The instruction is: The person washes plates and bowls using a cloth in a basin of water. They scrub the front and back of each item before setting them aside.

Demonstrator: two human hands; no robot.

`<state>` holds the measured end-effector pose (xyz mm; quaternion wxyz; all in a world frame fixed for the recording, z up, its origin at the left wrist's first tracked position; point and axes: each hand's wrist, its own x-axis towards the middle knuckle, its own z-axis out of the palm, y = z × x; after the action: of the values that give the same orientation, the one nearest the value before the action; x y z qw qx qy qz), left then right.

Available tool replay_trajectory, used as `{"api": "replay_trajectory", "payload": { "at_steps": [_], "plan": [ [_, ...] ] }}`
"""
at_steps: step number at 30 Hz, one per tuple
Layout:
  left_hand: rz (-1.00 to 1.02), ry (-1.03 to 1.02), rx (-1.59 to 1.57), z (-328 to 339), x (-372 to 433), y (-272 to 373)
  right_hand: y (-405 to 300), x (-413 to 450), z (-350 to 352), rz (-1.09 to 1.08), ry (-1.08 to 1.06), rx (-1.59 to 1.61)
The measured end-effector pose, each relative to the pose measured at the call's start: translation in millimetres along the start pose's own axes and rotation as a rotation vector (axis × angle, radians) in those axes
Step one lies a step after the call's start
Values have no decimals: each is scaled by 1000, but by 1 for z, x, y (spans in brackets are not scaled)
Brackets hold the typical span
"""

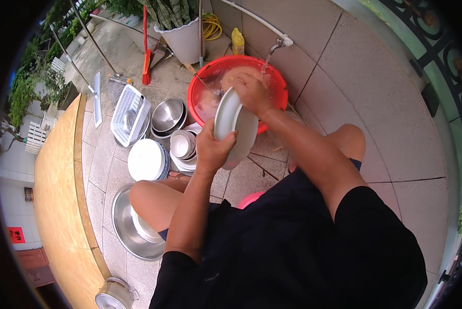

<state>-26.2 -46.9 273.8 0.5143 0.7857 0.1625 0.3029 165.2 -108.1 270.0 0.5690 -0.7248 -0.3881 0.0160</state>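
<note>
My left hand [214, 148] grips the near rim of a white plate [240, 129], which is tilted on edge in front of me. My right hand [254, 92] is at the plate's far edge, over a red plastic basin [194, 90]; its fingers are curled, and whether they hold anything cannot be told. Water runs from a metal faucet [276, 46] into the basin, where cloudy water and submerged things show. To the left stand a stack of white plates [146, 159], stacked small bowls [181, 145] and nested metal bowls [168, 115].
A white plastic basket [126, 114] leans in a metal bowl further left. A large steel basin [124, 231] stands by my left knee, a lidded pot [115, 293] behind it. Beyond the red basin are a yellow bottle [238, 41] and a potted plant [180, 40].
</note>
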Motion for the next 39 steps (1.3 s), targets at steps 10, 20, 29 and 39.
{"api": "replay_trajectory", "payload": {
  "at_steps": [10, 20, 29, 39],
  "plan": [
    [6, -4, -49, 5, -8, 0, 28, 3, -4, 40, 23, 95],
    [25, -104, 16, 16, 13, -8, 15, 8, -11, -372, 71, -505],
    [-11, -15, 56, 9, -1, 10, -48, -20, -10, -504, 118, -224],
    [96, -13, 177, 10, -2, -12, -68, -54, 25, -638, -23, -210]
  ]
}}
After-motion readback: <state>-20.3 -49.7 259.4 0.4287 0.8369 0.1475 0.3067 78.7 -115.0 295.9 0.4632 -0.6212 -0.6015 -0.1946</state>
